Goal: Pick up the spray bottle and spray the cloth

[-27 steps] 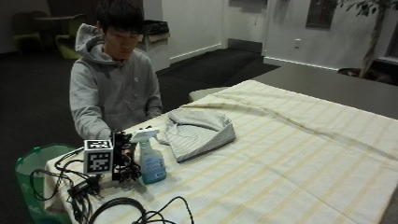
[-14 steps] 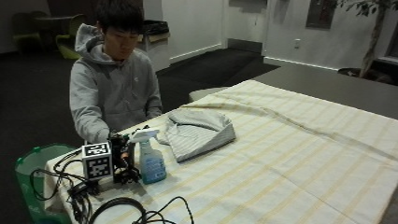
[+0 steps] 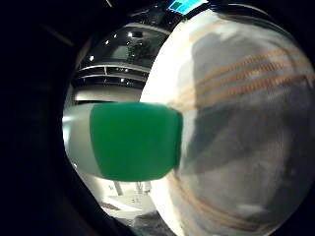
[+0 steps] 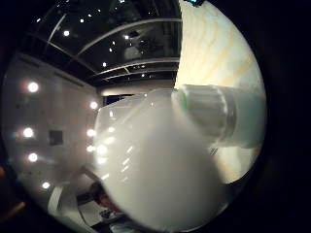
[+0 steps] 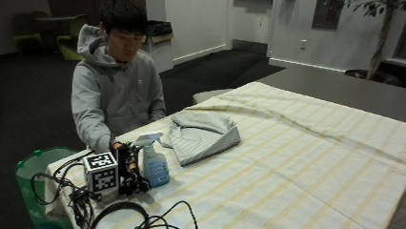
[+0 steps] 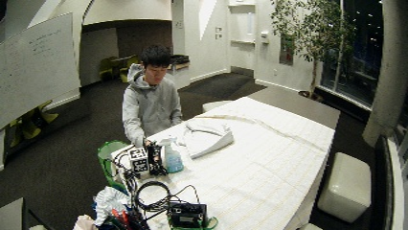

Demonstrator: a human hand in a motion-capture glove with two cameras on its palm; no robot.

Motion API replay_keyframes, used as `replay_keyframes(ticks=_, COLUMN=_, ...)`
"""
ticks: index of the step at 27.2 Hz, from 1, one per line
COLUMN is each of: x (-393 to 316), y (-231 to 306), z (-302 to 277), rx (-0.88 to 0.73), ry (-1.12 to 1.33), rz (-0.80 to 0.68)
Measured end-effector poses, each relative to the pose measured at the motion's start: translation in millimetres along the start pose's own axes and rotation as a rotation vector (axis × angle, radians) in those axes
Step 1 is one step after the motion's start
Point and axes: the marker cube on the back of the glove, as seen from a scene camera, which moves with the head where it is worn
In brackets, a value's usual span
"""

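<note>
**A:** Where was the spray bottle (image 5: pixel 155 162)?

**B:** Upright on the striped tablecloth (image 5: pixel 304 162), just beside the folded cloth (image 5: pixel 203 136). The right hand (image 5: pixel 126 164) was against it; couldn't tell if the fingers had closed.

**A:** Tip?

**B:** Probably wrap the neck fully before lifting, nozzle toward the cloth.

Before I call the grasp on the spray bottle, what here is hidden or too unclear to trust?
- Right hand: outside view, the marker rig covers its fingers; contact with the spray bottle is unclear.
- Bottle head: thumb side palm view, a close white blur; the trigger is not readable.
- Folded cloth: its far side is hidden by its own bulk.
- Green bin: largely behind the table edge.
</note>
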Motion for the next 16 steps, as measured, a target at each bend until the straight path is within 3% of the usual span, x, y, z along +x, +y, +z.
replay_keyframes(ticks=16, x=-5, y=-22, z=11, rx=-0.007, ry=-0.049, rz=-0.030)
